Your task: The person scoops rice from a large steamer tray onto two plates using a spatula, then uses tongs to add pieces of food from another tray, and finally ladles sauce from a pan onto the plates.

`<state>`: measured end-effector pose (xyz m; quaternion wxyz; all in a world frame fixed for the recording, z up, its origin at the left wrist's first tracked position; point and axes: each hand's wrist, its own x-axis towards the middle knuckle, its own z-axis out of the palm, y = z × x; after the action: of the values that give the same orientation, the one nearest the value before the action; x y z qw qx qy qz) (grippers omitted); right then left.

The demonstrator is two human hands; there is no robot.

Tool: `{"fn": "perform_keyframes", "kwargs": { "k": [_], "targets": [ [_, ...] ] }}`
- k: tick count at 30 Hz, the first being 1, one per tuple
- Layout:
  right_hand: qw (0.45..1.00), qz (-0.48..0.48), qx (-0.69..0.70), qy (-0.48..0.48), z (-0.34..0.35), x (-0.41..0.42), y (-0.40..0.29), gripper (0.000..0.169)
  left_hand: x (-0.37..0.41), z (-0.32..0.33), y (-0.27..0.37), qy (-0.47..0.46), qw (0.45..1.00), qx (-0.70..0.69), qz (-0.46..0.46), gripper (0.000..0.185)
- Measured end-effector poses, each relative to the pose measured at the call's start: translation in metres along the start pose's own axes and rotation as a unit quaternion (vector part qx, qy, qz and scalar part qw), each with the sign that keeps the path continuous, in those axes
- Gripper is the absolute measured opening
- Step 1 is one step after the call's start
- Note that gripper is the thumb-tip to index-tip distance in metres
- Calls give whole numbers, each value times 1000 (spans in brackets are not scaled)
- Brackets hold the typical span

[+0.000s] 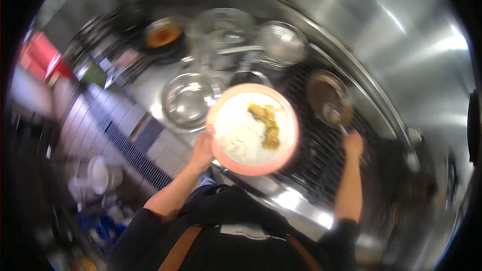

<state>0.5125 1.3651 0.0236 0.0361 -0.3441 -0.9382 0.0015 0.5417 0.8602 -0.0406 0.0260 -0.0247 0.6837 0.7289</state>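
Note:
My left hand [202, 151] grips the left edge of a round dish with a pink rim [260, 168], held up before my body. White food that looks like rice [239, 135] fills much of it, overexposed by glare. Yellow-brown pieces of food [272, 137] lie on its right side. My right hand [353, 143] is closed around the handle of a ladle or spoon [343, 129], whose head rests in a round pan of brown sauce [327, 90]. Blur hides the exact shape of the utensil's head.
Beneath the dish and pan runs a dark grate [307, 156]. A steel pan [188, 99] sits left of the dish, a perforated strainer [286, 43] behind it. Farther left stands a container of orange food [163, 37]. A floor drain [124, 143] and white bucket [101, 175] lie lower left.

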Motion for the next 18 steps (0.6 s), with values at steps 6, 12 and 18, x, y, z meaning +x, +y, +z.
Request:
{"fn": "perform_keyframes", "kwargs": {
  "k": [6, 12, 18],
  "targets": [
    [987, -58, 145, -34, 31, 27, 62, 34, -162, -30, -24, 105, 991, -81, 22, 54],
    [862, -441, 237, 80, 26, -26, 8, 29, -340, -10, -33, 318, 932, -170, 34, 56],
    [613, -654, 346, -277, 84, -236, -111, 15, -513, 22, -55, 565, 821, -74, 20, 53]
  ]
}}
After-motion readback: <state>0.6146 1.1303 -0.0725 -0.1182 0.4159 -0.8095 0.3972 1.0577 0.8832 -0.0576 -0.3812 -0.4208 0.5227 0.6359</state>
